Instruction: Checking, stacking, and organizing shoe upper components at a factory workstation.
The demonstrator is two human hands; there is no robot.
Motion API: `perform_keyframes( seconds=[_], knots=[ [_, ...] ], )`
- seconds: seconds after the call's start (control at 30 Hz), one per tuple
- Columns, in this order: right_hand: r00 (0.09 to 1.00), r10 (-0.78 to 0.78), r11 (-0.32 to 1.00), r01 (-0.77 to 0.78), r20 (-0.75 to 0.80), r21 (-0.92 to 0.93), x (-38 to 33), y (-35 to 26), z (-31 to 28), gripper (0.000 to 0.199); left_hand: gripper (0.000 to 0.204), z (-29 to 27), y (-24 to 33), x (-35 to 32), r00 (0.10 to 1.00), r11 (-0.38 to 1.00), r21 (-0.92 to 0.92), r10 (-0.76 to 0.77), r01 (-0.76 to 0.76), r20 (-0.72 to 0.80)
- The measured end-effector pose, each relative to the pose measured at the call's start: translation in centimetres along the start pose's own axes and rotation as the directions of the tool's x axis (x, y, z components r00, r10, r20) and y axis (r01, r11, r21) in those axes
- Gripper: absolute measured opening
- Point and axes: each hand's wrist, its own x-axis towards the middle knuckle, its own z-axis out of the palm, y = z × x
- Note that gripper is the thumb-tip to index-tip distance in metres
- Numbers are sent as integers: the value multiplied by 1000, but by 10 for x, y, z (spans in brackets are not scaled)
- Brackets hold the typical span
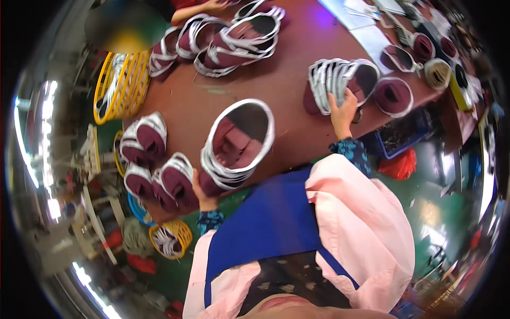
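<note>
In the middle near edge of the table stands a tilted stack of nested maroon shoe uppers (234,141) with white rims. My left hand (206,195) grips its lower left side; some fingers are hidden by the stack. Farther right, my right hand (344,110) is closed on another nested stack of white-edged uppers (329,77), its fingers over the white edges. One maroon upper (394,98) sits just right of that stack. Left of my left hand are small groups of similar uppers (175,181).
Large piles of uppers (239,42) lie on the brown table (297,32) at the far side, near another person's hand (215,5). Yellow baskets (101,106) stand at the left. A blue crate (390,151) and a red bag (401,166) lie below the table's right edge.
</note>
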Motion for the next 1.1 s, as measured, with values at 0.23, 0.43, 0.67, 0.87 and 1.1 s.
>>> perform_keyframes(
  seconds=[0.23,0.43,0.67,0.87,1.1],
  knots=[
    [735,-104,948,-131,670,291,-100,-100,41,58,70,-61,-55,2,987,985,-123,-130,118,-91],
    [389,88,974,-226,917,2,-163,-139,66,57,81,-80,-27,-24,986,974,-219,-86,53,-143],
    [404,166,931,-364,900,-8,-205,-154,37,45,78,-124,-1,-38,979,982,-159,-125,99,-163],
    [528,230,945,-323,818,-57,-225,-174,43,36,64,-125,27,-4,942,921,-313,-291,230,-167],
    [477,381,916,-309,792,-255,-247,-191,19,31,49,-173,41,4,878,902,-292,-396,317,-270]
  ],
)
